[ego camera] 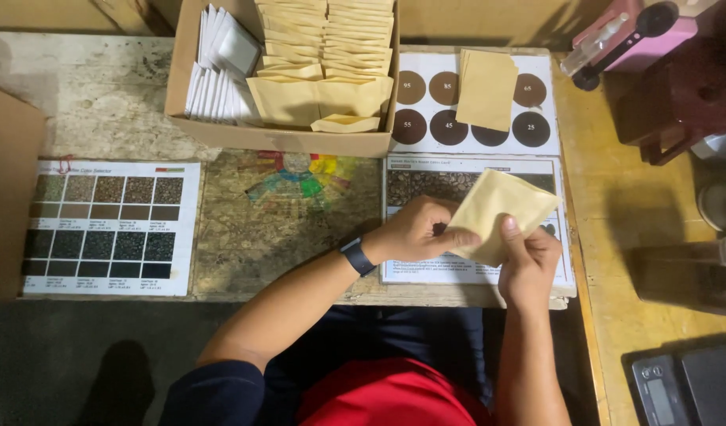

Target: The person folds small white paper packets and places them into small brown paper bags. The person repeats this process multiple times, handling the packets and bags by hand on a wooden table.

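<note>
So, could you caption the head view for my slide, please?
Both hands, left hand and right hand, hold a tan paper envelope.

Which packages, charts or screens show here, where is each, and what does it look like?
Kraft pouch: tan, flat, held by left hand and right hand.
Cardboard box: top centre, holding tan and white pouches.
Loose pouch: tan, on the brown-circle chart.
Grid chart: left, brown and black squares.
Scale: bottom right, dark.

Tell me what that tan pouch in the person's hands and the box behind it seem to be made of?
The pouch looks like matte kraft paper: flat tan, no shine, creasing softly where the left hand and right hand pinch it. The box looks like plain brown cardboard, dull with thick straight walls. Any lining inside the pouch cannot be seen.
</note>
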